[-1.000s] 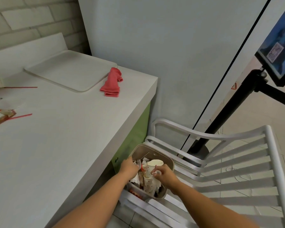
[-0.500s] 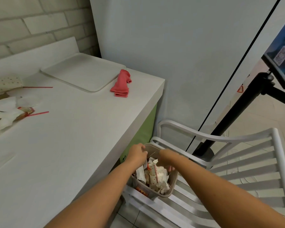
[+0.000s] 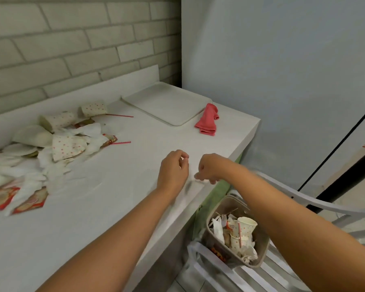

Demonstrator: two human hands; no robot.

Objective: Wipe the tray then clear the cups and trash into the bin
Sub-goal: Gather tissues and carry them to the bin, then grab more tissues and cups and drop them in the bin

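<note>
White tray (image 3: 167, 102) flat, far; dotted cups (image 3: 65, 146) toppled amid trash (image 3: 30, 180), left; bin (image 3: 264, 246) part-full.

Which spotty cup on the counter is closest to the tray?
The rearmost cup, lying on its side just left of the tray; the other cups lie farther left and nearer the front.

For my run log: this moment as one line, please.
left hand, right hand: over table edge, nothing held | bin: holds cups | trash pile: on table | tray: bare
</note>
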